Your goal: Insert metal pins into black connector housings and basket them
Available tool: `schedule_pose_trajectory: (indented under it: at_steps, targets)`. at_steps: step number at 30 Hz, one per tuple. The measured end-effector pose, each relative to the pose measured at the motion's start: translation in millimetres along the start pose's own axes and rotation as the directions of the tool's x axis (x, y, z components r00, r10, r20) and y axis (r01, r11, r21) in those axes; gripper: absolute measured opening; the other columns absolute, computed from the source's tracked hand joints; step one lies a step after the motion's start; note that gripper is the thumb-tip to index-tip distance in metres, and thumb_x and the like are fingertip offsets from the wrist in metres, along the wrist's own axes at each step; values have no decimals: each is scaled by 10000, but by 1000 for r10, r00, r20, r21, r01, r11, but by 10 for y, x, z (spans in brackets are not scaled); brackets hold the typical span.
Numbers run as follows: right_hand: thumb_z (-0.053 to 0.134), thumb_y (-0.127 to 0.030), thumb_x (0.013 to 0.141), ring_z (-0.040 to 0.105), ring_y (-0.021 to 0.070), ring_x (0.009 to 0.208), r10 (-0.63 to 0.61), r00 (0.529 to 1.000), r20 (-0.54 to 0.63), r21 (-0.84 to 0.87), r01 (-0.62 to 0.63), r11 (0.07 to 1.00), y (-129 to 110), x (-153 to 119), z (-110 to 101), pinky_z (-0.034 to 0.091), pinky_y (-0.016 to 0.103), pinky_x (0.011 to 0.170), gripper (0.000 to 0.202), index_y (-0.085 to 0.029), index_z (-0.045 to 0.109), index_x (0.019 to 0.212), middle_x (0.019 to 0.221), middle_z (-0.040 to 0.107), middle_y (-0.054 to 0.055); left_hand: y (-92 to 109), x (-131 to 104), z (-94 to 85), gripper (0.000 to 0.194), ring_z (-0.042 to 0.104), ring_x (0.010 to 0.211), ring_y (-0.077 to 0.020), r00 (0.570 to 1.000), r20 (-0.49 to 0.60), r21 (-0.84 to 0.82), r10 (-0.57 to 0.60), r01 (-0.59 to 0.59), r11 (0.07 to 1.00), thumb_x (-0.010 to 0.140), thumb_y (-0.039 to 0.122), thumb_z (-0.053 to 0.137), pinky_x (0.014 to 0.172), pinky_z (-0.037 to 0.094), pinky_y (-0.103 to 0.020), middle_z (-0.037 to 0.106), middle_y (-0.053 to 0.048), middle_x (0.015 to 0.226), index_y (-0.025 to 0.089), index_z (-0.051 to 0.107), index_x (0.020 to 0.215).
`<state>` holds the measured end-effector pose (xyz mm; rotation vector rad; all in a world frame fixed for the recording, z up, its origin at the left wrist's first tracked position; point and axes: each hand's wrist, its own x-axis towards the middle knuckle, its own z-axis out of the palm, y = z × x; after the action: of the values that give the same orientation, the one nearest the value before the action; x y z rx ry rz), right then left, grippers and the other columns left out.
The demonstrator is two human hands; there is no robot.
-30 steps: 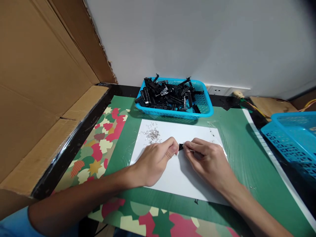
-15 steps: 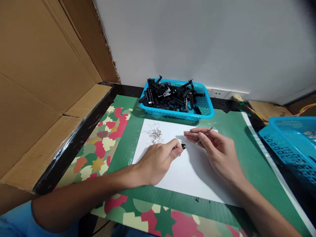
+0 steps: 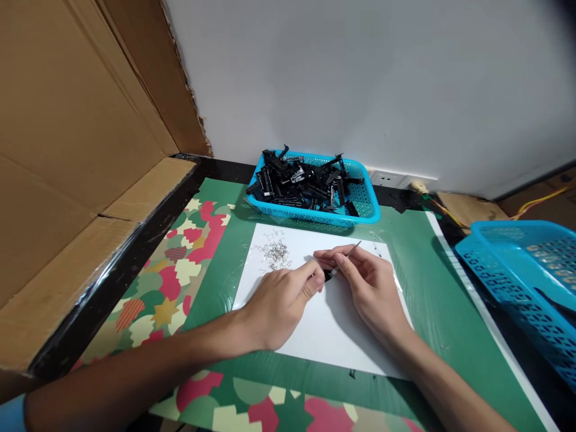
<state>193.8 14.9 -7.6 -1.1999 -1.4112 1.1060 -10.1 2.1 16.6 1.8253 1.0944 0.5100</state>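
Observation:
Over a white sheet (image 3: 310, 327), my left hand (image 3: 283, 300) pinches a small black part (image 3: 328, 275), most of it hidden by the fingers. My right hand (image 3: 371, 285) is closed on a thin metal tool (image 3: 353, 250). The tool's lower end meets the black part between the two hands. A pile of small metal pieces (image 3: 275, 253) lies on the sheet, just beyond my left hand. Behind the sheet stands a blue basket (image 3: 315, 215) holding many black plastic parts (image 3: 297, 180).
A second blue basket (image 3: 508, 276) stands at the right edge. Cardboard (image 3: 81, 120) rises on the left. A grey wall (image 3: 337, 78) with a socket (image 3: 386, 178) is behind. Small black bits (image 3: 351, 374) lie near the sheet's front edge.
My right hand has moved left, bringing the tool's end to the black part. My left hand still pinches that part. The view has shifted slightly to the right.

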Motion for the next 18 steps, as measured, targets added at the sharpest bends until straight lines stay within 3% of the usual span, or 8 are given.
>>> schedule_pose_trajectory:
  at_steps: [10,18]
  targets:
    - [686,-399,1023,775,283,990,59,998,31,-5,-59,998,-5,20,51,599,459,928,243,-187,805,1010,1127,829,131,-43,-10,56,384,536,739,-167,995,-63,-108,-74,66,992,1153,484,279,678,356,-307,600,16,836,246,529,985]
    - [708,-477,1005,789,294,1037,132,989,66,88,-137,987,-23,3,-9,603,476,991,308,-177,780,1009,1116,830,147,12,-50,55,385,526,758,-169,1000,-19,-39,-7,7,999,1157,472,258,720,366,-322,583,20,853,242,506,974]
